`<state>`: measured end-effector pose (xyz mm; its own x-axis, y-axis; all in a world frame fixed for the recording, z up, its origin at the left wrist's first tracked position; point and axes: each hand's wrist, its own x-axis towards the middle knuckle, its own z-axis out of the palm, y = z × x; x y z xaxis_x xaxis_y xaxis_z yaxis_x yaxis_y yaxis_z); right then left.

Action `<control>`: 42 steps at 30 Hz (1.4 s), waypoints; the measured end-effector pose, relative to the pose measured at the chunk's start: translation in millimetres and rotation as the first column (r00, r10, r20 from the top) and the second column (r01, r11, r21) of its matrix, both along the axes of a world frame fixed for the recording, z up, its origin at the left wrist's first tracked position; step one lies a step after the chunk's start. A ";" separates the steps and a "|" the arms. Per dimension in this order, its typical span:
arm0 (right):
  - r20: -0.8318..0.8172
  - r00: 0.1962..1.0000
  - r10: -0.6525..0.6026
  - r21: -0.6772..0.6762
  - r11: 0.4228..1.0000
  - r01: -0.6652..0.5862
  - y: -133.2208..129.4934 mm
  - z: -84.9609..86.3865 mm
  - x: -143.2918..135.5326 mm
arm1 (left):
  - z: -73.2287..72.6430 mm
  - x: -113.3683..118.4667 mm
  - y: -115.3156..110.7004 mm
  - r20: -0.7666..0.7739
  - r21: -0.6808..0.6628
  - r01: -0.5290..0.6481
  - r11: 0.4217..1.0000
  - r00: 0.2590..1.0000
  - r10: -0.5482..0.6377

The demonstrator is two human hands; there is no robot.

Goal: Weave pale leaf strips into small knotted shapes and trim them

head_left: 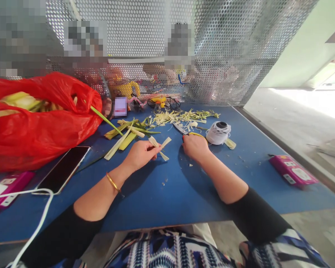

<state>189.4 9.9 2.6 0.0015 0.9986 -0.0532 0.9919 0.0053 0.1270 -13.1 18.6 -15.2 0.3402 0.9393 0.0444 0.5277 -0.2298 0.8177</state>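
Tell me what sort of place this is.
Probably a handicraft workspace: pale plant scraps lie on a blue table, with a spool of white thread and scissors at the right hand.

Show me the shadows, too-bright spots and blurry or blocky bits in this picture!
In the head view, the left hand and right hand drop shadows on the blue table; the floor at right glares white; square blocks hide patches around the mesh panel and the small upright screen; the purple box at right looks a little fuzzy.

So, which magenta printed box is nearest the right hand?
The right magenta box; the left magenta box lies farther off, beside the black-screened phone.
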 end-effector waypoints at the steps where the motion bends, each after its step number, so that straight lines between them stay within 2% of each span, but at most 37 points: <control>1: -0.004 1.000 0.005 0.003 1.000 -0.005 -0.4 1.5 -1.1 | 0.7 0.1 0.4 -0.020 0.026 -0.020 0.999 1.000 0.021; 3: -0.036 0.999 0.027 0.060 0.998 -0.025 -1.3 8.3 -1.3 | 0.7 0.2 1.1 -0.044 0.071 -0.046 0.996 0.998 0.049; 5: -0.109 0.993 0.047 0.235 0.972 -0.020 -3.3 19.6 5.4 | -1.8 0.2 2.0 -0.050 0.104 -0.046 0.994 0.997 0.052; 7: -0.199 0.980 0.022 0.471 0.879 0.076 -7.1 31.9 23.8 | -6.1 0.0 3.5 -0.036 0.120 -0.057 0.991 0.997 0.062; 8: -0.227 0.973 -0.035 0.549 0.821 0.158 -10.0 36.9 37.7 | -8.5 -0.1 4.5 -0.009 0.115 -0.069 0.991 0.997 0.071; 10: -0.269 0.936 -0.226 0.602 0.720 0.347 -16.9 41.4 72.0 | -12.3 0.0 6.7 0.079 0.077 -0.077 0.994 0.994 0.071; 12: -0.280 0.849 -0.447 0.502 0.685 0.527 -23.6 37.7 107.4 | -14.1 0.7 7.9 0.165 0.024 -0.059 0.998 0.985 0.054; 13: -0.258 0.814 -0.521 0.388 0.716 0.581 -26.0 33.2 122.4 | -14.0 1.3 8.0 0.191 0.000 -0.047 0.999 0.980 0.046; 15: -0.220 0.765 -0.606 0.169 0.749 0.641 -27.7 21.5 143.1 | -12.0 2.7 6.6 0.215 -0.047 -0.026 0.999 0.976 0.035; 17: -0.203 0.748 -0.632 0.114 0.743 0.659 -24.8 9.5 151.0 | -8.4 3.8 3.8 0.226 -0.097 -0.007 0.995 0.974 0.029; 21: -0.257 0.772 -0.581 0.097 0.780 0.619 -13.9 -7.4 149.7 | -1.6 4.9 -1.9 0.217 -0.170 -0.006 0.985 0.975 0.044; 23: -0.331 0.759 -0.561 0.127 0.770 0.625 -11.0 -11.9 151.2 | -1.0 5.4 -3.1 0.223 -0.213 -0.016 0.977 0.973 0.065; 25: -0.494 0.697 -0.520 0.208 0.708 0.675 -11.2 -13.1 155.4 | -2.7 5.8 -2.8 0.248 -0.252 -0.025 0.967 0.965 0.090; 28: -0.713 0.580 -0.394 0.308 0.567 0.764 -15.0 -7.9 159.9 | -8.6 4.9 1.2 0.254 -0.274 -0.057 0.960 0.958 0.129; 30: -0.814 0.519 -0.260 0.363 0.471 0.804 -17.4 -0.7 156.7 | -12.2 1.9 6.2 0.197 -0.263 -0.079 0.961 0.971 0.134; 32: -0.889 0.455 -0.051 0.401 0.392 0.828 -18.7 7.1 145.8 | -12.4 -3.3 11.2 0.092 -0.223 -0.089 0.971 0.989 0.111; 33: -0.905 0.422 0.061 0.413 0.373 0.831 -19.1 10.5 137.3 | -10.3 -6.2 13.0 0.040 -0.189 -0.102 0.977 0.993 0.112; 35: -0.892 0.339 0.299 0.440 0.397 0.806 -20.0 15.3 115.2 | -0.9 -11.2 13.0 -0.004 -0.071 -0.170 0.983 0.985 0.170; 36: -0.879 0.297 0.373 0.451 0.449 0.772 -20.8 16.7 102.3 | 6.1 -12.6 10.8 0.018 0.009 -0.229 0.973 0.973 0.229; 37: -0.874 0.250 0.418 0.456 0.524 0.719 -21.9 17.6 88.6 | 14.0 -12.8 7.1 0.087 0.121 -0.302 0.946 0.952 0.293; 39: -0.894 0.143 0.425 0.425 0.702 0.571 -24.7 18.9 60.9 | 29.8 -8.3 -3.9 0.270 0.327 -0.398 0.857 0.909 0.319; 40: -0.910 0.095 0.404 0.396 0.774 0.495 -26.0 19.7 47.7 | 36.4 -3.6 -10.1 0.335 0.361 -0.414 0.835 0.894 0.299; 41: -0.923 0.063 0.379 0.369 0.833 0.411 -27.1 20.5 35.2 | 41.4 2.7 -16.1 0.364 0.337 -0.378 0.862 0.897 0.251; 42: -0.933 0.042 0.356 0.349 0.877 0.331 -28.0 21.4 23.7 | 44.5 9.9 -21.2 0.380 0.263 -0.301 0.916 0.906 0.189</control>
